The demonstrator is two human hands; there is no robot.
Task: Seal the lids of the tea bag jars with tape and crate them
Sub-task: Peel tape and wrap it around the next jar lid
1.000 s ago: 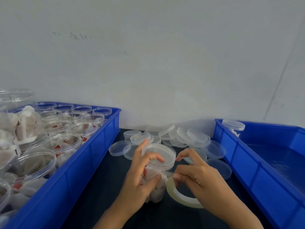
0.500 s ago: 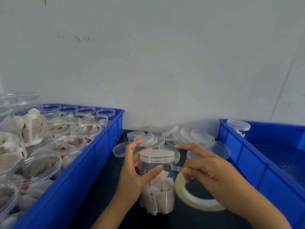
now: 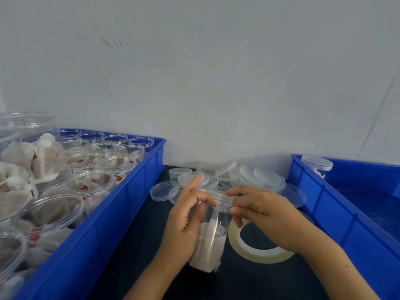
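Note:
A clear jar [image 3: 211,239] holding white tea bags stands on the dark table between two blue crates, its clear lid [image 3: 218,197] on top. My left hand [image 3: 186,219] grips the jar's side, with the index finger raised beside the lid. My right hand [image 3: 266,213] pinches at the lid's right rim; whether tape sits under the fingers cannot be told. The roll of clear tape [image 3: 257,245] lies flat on the table under my right hand. One lidded jar [image 3: 317,164] stands in the right crate [image 3: 337,215].
The left crate [image 3: 104,226] is packed with several open jars of tea bags [image 3: 91,182]. A heap of loose clear lids [image 3: 249,176] lies behind the jar against the white wall. A tall jar of tea bags [image 3: 28,152] stands at far left.
The jar stays upright but has tilted slightly. My right hand moved left onto the lid's rim. My left thumb shifted from the lid down the jar's side.

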